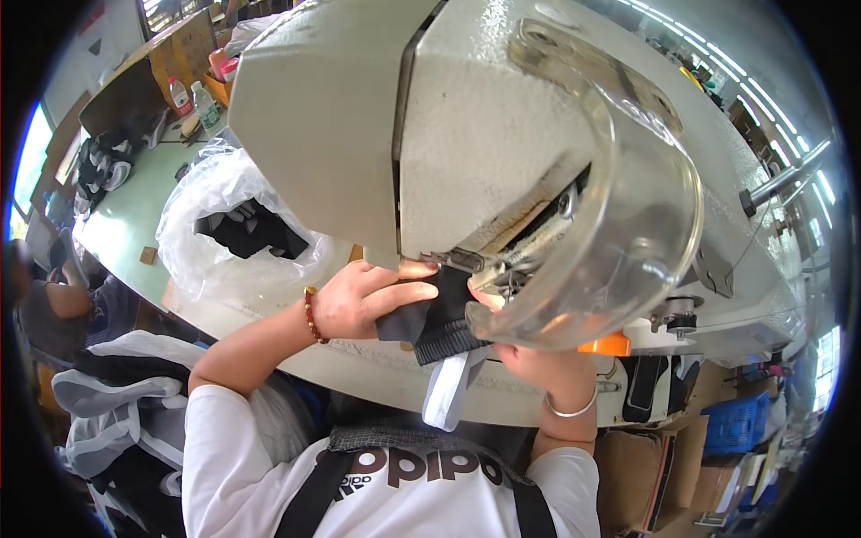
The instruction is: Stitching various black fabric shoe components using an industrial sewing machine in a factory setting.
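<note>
A black fabric piece (446, 300) with a ribbed band lies under the head of a large pale sewing machine (502, 117). A white-and-grey strap (446, 390) hangs from its near end over the table edge. My left hand (359, 300) lies on its left side with fingers stretched out flat, their tips close to the needle area. On the other side, my right hand (529, 359) holds the piece's right edge, partly covered by the clear curved guard (650, 224). The machine's metal parts hide the spot beneath the needle.
Left of the machine, a clear plastic bag (188, 242) holds black pieces. Bottles (206, 108) stand farther back. Grey-and-black pieces (126, 403) are heaped at my left. Cardboard boxes (632, 475) and a blue crate (735, 423) sit at the right. Another person (67, 300) is at far left.
</note>
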### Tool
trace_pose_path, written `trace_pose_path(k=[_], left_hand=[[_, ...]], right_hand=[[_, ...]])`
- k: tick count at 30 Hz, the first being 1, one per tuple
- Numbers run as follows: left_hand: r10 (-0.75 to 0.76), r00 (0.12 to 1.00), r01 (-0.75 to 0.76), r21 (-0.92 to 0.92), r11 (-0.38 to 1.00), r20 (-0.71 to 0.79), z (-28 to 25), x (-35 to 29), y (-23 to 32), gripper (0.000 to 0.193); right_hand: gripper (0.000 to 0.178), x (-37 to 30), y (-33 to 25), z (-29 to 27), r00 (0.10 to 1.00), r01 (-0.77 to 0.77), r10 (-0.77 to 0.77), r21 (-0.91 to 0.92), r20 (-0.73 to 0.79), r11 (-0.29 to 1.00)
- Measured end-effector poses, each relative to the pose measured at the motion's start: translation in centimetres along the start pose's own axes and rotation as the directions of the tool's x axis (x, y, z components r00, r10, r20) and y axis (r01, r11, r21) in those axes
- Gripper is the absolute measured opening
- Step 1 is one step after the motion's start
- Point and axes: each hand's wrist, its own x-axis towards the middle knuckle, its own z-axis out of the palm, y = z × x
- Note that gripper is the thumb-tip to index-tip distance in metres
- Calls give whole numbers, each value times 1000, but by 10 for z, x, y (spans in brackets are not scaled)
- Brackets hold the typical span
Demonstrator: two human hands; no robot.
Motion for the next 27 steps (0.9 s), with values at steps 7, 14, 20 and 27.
trace_pose_path(k=[7,14,20,27], left_hand=[[6,982,28,175,984,-190,27,-12,-7,37],[68,992,-44,210,977,-106,9,3,0,29],[62,995,-43,240,970,-72,5,11,6,25],[93,991,-75,182,980,-94,6,8,7,20]], right_hand=[[13,-68,-37,-72,482,45,-237,-247,-843,968],[45,-242,163,-205,-230,-456,542,582,-808,674],[59,-353,266,-294,151,-682,779,506,-608,527],[65,-369,286,-299,184,-723,839,509,-511,468]])
